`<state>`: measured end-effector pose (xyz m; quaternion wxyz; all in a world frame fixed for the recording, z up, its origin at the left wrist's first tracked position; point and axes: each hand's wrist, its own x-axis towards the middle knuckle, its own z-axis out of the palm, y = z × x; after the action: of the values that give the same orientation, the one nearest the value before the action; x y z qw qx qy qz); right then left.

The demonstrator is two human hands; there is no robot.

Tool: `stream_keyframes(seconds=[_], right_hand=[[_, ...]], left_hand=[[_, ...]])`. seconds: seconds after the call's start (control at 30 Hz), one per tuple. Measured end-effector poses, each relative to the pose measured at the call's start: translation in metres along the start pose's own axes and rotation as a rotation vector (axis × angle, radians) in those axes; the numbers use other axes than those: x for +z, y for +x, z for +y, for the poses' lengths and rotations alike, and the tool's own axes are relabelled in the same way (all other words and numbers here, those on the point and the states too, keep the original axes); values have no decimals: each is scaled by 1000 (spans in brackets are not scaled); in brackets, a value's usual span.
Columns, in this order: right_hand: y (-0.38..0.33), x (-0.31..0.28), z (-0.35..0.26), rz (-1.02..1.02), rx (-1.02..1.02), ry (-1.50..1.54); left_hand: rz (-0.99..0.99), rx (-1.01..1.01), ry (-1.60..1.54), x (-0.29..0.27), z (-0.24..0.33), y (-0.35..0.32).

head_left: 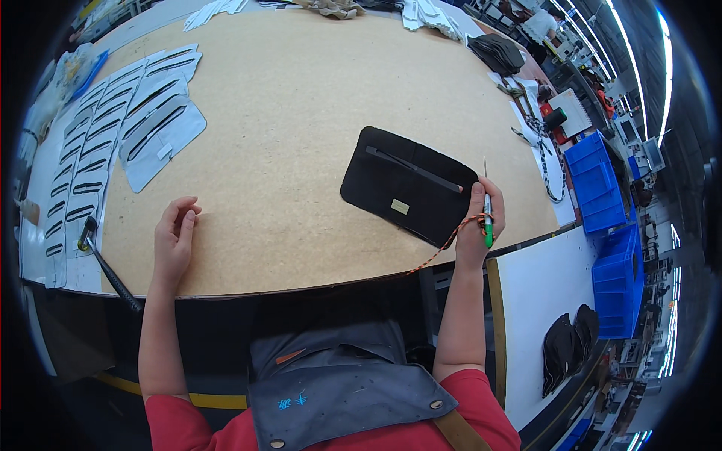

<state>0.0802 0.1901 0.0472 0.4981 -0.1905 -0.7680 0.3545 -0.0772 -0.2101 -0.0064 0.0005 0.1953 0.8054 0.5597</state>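
Note:
My left hand [177,234] rests on the tan table with loosely bent fingers and nothing in it. On the right, my right hand [475,225] is closed round a thin awl-like tool [489,218] with a white and green handle and a fine point upward. An orange and black cord [444,244] is tied to it and trails toward the table edge. The same hand pinches the right corner of a black, round-cornered panel [376,177], thumb on top. This panel has a long slit like a pocket opening and a small gold-coloured plate.
Rows of grey pieces with black slits [98,143] cover the left side. A hammer [113,274] lies over the near left edge. Black pieces [496,54] sit far right, blue bins [598,184] beyond the right edge. More dark pieces [560,349] lie on a white side surface.

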Motion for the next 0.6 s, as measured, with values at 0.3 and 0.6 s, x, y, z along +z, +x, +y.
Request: stream_keyframes(seconds=[0.3, 0.6], right_hand=[[4, 5, 69, -10, 465, 166], [5, -35, 96, -85, 226, -251]], left_hand=[[47, 134, 378, -30, 2, 34], [-9, 164, 1017, -67, -24, 100]])
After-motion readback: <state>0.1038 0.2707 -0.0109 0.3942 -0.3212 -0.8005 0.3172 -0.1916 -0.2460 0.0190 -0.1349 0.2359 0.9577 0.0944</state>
